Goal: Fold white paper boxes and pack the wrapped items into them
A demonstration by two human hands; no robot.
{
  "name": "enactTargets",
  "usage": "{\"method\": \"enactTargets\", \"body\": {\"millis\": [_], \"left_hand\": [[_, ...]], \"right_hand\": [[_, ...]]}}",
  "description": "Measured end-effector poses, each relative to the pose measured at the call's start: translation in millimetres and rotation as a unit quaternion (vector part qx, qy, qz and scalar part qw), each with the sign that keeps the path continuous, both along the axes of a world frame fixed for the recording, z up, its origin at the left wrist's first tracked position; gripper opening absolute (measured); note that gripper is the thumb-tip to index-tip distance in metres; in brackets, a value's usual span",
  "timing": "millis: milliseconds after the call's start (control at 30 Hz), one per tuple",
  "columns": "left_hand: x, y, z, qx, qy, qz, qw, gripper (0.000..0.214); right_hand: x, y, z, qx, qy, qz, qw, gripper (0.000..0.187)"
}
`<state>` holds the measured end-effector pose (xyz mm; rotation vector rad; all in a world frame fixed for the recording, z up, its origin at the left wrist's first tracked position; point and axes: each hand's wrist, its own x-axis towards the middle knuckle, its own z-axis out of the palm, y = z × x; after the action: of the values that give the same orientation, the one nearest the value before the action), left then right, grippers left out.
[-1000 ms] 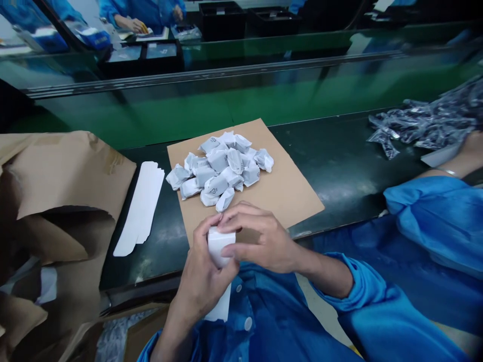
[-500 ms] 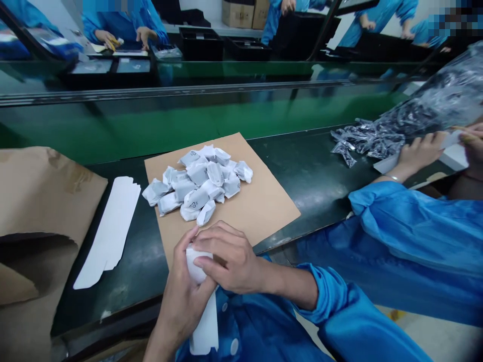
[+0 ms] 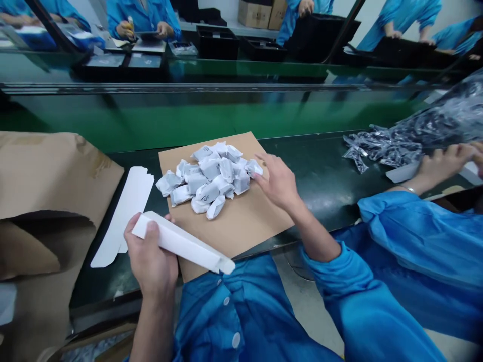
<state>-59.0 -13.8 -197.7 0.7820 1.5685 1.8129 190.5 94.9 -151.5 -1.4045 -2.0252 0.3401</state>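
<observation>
My left hand is closed around a long, slim white paper box, its thumb on the upper face. The box lies tilted, its far end flaps open toward my body. My right hand reaches to the right end of a pile of small white paper-wrapped packets. Its thumb and forefinger are on either side of the outermost packet, which still rests against the pile. Printed marks show on several packets. Beneath the pile lies a flat brown cardboard sheet.
Flat white box blanks lie left of the cardboard, beside a large brown carton. At right are clear plastic bags and a co-worker's hand. Beyond the green divider, other people handle black boxes.
My hands have come apart. The left one has lifted the white box and turned it sideways; the right has left the box and moved to the pile's right end.
</observation>
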Motion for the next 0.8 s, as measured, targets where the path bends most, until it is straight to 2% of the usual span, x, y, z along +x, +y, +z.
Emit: {"method": "enactTargets", "body": {"millis": [67, 200, 267, 333, 400, 467, 533, 567, 600, 667, 733, 800], "left_hand": [[-8.9, 8.4, -11.9, 0.024, -0.001, 0.014, 1.0, 0.04], [-15.1, 9.8, -31.0, 0.008, 0.06, 0.024, 0.998, 0.042], [-19.0, 2.7, -31.6, -0.011, 0.08, 0.031, 0.996, 0.051], [-25.7, -7.8, -24.8, -0.045, 0.172, 0.033, 0.984, 0.061], [-34.0, -17.9, -13.6, -0.071, 0.337, -0.011, 0.939, 0.07], [-41.6, -22.8, -2.7, -0.064, 0.495, -0.137, 0.855, 0.078], [-47.2, -19.8, 4.5, -0.044, 0.575, -0.293, 0.762, 0.08], [-49.5, -15.7, 6.2, -0.036, 0.598, -0.351, 0.72, 0.077], [-51.8, -10.6, 6.7, -0.031, 0.616, -0.385, 0.686, 0.071], [-57.1, 0.3, 4.8, -0.019, 0.64, -0.41, 0.65, 0.059], [-63.1, 7.9, 0.8, -0.001, 0.655, -0.398, 0.642, 0.051], [-67.6, 10.0, -3.4, 0.013, 0.663, -0.367, 0.652, 0.047]], "right_hand": [[16.3, 24.1, -13.4, -0.019, -0.09, -0.028, 0.995, 0.053], [28.5, 43.1, -37.8, -0.048, -0.09, -0.043, 0.994, 0.05], [36.9, 43.2, -39.6, -0.074, -0.078, -0.059, 0.992, 0.04], [49.5, 41.1, -36.7, -0.125, -0.069, -0.055, 0.988, 0.032], [61.6, 37.1, -33.0, -0.176, -0.072, -0.045, 0.981, 0.033], [68.5, 30.8, -30.0, -0.192, -0.083, -0.063, 0.976, 0.032], [70.1, 23.0, -27.0, -0.16, -0.111, -0.106, 0.975, 0.033], [70.2, 19.2, -25.2, -0.134, -0.137, -0.102, 0.976, 0.036], [70.8, 15.9, -23.5, -0.111, -0.166, -0.069, 0.978, 0.039], [74.6, 11.6, -21.1, -0.091, -0.218, 0.059, 0.97, 0.044], [80.9, 9.8, -21.4, -0.103, -0.237, 0.166, 0.952, 0.051], [84.6, 6.5, -23.7, -0.107, -0.232, 0.156, 0.954, 0.051]]}}
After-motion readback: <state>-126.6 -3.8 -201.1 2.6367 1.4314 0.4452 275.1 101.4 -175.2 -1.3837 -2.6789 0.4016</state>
